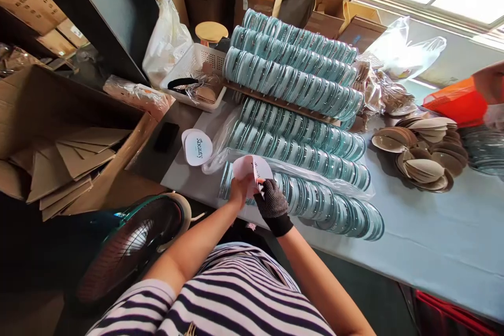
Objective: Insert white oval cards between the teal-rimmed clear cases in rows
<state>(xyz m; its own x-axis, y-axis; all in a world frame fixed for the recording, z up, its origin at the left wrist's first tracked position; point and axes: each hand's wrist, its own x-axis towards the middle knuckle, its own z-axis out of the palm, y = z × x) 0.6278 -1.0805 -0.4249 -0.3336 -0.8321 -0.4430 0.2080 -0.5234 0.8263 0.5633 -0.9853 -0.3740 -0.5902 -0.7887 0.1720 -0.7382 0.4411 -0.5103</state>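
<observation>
My bare left hand (238, 192) is closed on the lower left of some round white-pink paper cards (241, 166), which are bent into a curve. My right hand (272, 200), in a dark dotted glove, pinches their right part, where black print shows. How many cards there are I cannot tell. Just left of my hands, a small pile of round cards printed "beauty" (198, 147) lies on the table. Behind and right of my hands, glass discs (331, 205) stand on edge in long rows, some with clear plastic film along them.
A white basket (189, 95) with brown discs in plastic stands at the back left. Brown round pads (421, 168) are heaped on the table (441, 231) at right. A person's arm (490, 84) holds something orange there. A fan (136, 241) and an open carton (129, 160) are at left.
</observation>
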